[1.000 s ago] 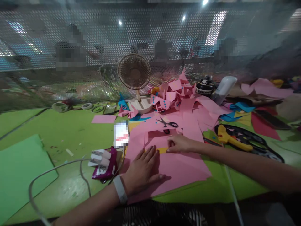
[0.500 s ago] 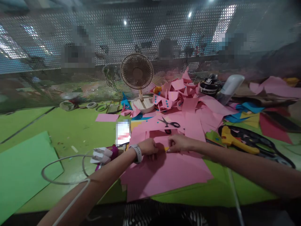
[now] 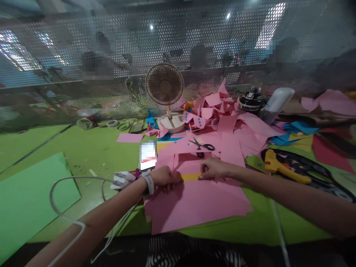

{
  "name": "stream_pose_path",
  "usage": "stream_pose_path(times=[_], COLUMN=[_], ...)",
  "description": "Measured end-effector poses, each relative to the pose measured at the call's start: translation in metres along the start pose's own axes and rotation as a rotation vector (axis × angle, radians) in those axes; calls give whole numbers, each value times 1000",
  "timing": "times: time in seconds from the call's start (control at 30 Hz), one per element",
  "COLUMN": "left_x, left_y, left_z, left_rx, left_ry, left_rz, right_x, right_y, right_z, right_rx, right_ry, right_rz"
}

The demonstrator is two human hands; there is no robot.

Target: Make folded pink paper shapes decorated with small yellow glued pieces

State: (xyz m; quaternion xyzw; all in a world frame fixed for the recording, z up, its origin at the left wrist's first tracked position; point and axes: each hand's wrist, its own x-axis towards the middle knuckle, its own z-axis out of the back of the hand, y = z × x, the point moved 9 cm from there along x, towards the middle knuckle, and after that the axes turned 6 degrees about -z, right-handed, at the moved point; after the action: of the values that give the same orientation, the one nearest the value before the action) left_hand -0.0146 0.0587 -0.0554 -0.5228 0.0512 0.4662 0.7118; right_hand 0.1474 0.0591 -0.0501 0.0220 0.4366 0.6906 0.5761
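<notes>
Pink paper sheets (image 3: 211, 204) lie in a stack in front of me. Across them runs a yellow strip (image 3: 191, 177), showing between my two hands. At its left end is my left hand (image 3: 167, 178), closed with fingers curled under and a white watch on the wrist. My right hand (image 3: 213, 168) pinches the strip's right end between thumb and fingertips. What each hand covers of the strip is hidden. Beyond the hands, black-handled scissors (image 3: 204, 145) rest on pink paper, blades pointing left.
A phone (image 3: 148, 154) with white chargers (image 3: 122, 180) and loose cable is at left. Behind stand a fan (image 3: 165, 87) and a heap of folded pink paper (image 3: 211, 107). Right are a yellow-handled tool (image 3: 286, 168), large black handles (image 3: 311, 168) and a pale bottle (image 3: 278, 102).
My left hand has moved left, away from the right one, and more of the yellow strip shows between them. The right hand stays nearly in place. The view has shifted slightly.
</notes>
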Motion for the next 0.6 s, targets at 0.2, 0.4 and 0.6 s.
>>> stream_pose_path(times=[0.2, 0.4, 0.6], left_x=[-24, -38, -49], left_y=[16, 15, -3], left_z=[13, 18, 18], left_rx=[36, 42, -8], left_ry=[-64, -139, -180], left_rz=[52, 87, 68], right_x=[2, -12, -18], right_y=[-4, 11, 15], right_z=[-4, 12, 15], right_rx=[-22, -126, -155], right_ry=[0, -195, -259], right_rz=[23, 97, 122])
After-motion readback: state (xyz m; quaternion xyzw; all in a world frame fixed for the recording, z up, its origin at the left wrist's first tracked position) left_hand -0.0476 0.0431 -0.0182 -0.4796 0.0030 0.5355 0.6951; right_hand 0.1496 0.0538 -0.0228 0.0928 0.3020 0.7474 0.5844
